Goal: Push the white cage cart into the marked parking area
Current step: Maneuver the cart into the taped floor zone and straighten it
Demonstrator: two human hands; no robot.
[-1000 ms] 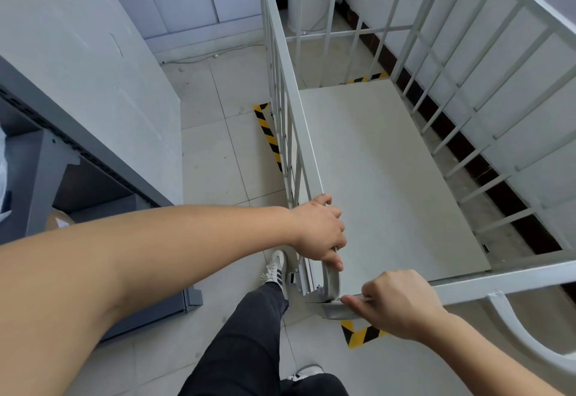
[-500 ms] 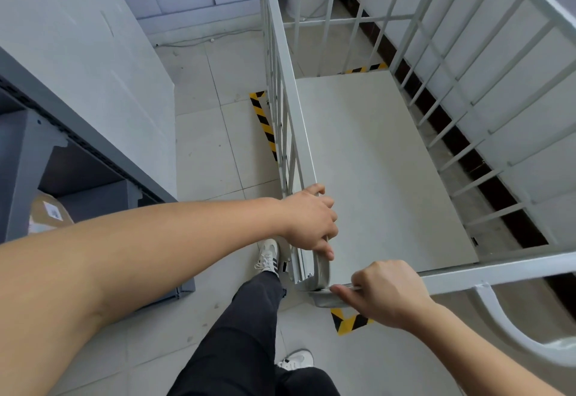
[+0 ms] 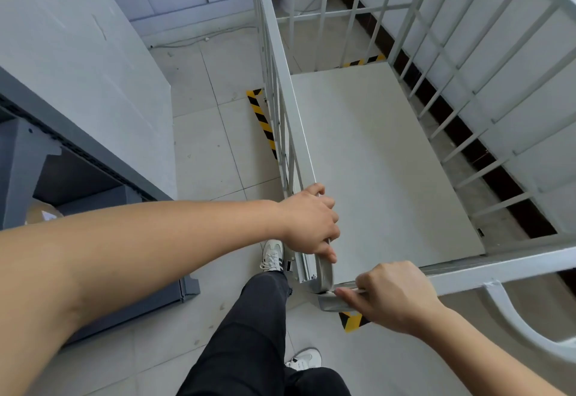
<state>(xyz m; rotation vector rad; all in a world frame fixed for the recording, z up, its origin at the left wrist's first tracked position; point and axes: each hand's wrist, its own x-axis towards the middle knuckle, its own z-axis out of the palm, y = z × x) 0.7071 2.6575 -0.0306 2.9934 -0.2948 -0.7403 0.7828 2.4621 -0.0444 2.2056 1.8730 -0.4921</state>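
The white cage cart (image 3: pixel 383 158) fills the right half of the view, with a bare flat deck and barred sides. My left hand (image 3: pixel 308 222) grips the top rail of its left side near the rounded near corner. My right hand (image 3: pixel 389 295) grips the near rail just right of that corner. Yellow-and-black floor tape marks the parking area: one strip (image 3: pixel 261 118) runs along the cart's left side, a piece (image 3: pixel 363 61) shows past the far end, and another piece (image 3: pixel 352 320) lies under the near corner.
A grey metal shelf unit (image 3: pixel 78 158) and a pale wall panel (image 3: pixel 68 37) stand close on the left. A wall with a dark skirting (image 3: pixel 486 158) runs along the cart's right side. My legs and shoes (image 3: pixel 272 255) are by the cart's left near corner. A cable (image 3: pixel 199 40) lies at the far wall.
Both hands keep their grip on the rails. The cart sits slightly further along the tape strip, and the view shifts a little.
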